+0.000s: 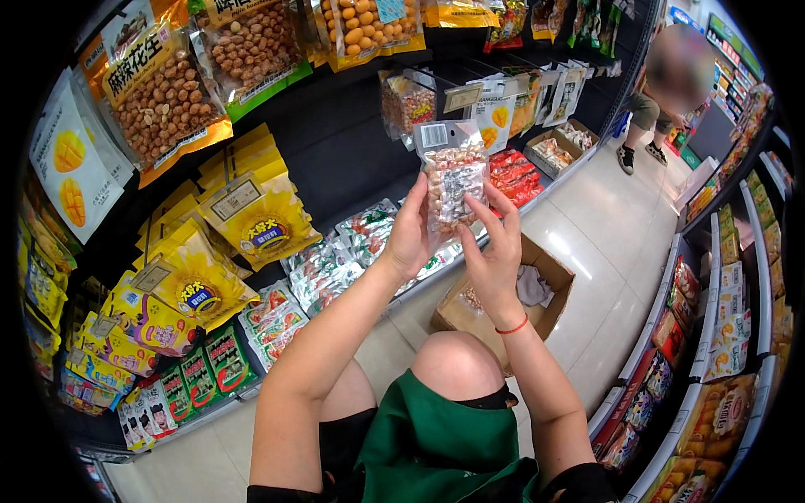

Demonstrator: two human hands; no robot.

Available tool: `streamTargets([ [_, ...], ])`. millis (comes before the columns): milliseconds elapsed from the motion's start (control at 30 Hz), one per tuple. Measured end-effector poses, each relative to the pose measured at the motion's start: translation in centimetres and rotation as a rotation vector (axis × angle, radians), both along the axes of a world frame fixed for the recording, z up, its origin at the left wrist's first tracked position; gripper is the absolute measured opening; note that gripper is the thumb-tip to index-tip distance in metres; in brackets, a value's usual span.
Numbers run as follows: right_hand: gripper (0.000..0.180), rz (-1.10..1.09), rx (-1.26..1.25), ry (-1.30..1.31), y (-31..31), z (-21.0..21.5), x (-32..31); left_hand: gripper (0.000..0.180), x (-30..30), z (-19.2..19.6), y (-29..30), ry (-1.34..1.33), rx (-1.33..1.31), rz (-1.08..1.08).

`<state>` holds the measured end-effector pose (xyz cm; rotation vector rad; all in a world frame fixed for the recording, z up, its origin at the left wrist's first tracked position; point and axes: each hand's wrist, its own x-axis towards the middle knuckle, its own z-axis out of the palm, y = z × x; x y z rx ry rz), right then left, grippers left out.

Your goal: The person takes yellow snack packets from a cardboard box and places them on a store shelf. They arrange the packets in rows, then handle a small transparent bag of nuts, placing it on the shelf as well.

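Observation:
A clear plastic bag of peanuts with a pale header hangs upright between my two hands, in front of the dark shelf back. My left hand grips its left edge, thumb on the front and the other fingers behind. With its fingers spread, my right hand touches the front of the bag at its lower right. Below my hands an opened cardboard box stands on the floor by my knee, with a whitish crumpled item and a little of something nut-like inside.
Yellow snack bags hang on hooks at the left, and bags of coated nuts hang above. Small green and white packets and red packets lie along the low shelf. Another person sits at the far right. A stocked shelf lines the right side.

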<state>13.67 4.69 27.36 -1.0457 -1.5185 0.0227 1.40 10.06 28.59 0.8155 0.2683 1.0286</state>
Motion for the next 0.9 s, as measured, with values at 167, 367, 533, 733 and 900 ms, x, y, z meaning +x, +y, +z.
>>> streamTargets([
  [167,0.047,0.007,-0.024,0.018,0.1,-0.1,0.4,0.058,-0.4,0.2,-0.1,-0.012,-0.047,-0.070],
  [367,0.048,-0.008,-0.039,0.022,0.2,-0.2,0.4,0.056,-0.4,-0.3,0.3,-0.026,-0.050,-0.122],
  [533,0.048,0.034,-0.153,0.112,-0.2,-0.8,0.6,0.055,0.5,-1.1,0.3,0.135,-0.014,-0.061],
  [733,0.060,0.151,-0.307,0.254,0.2,-3.6,2.0,0.065,2.0,-4.4,0.6,0.434,0.110,-0.031],
  [900,0.060,0.206,-0.486,0.420,-0.4,-5.8,3.5,0.060,3.3,-6.0,0.0,0.489,0.057,-0.098],
])
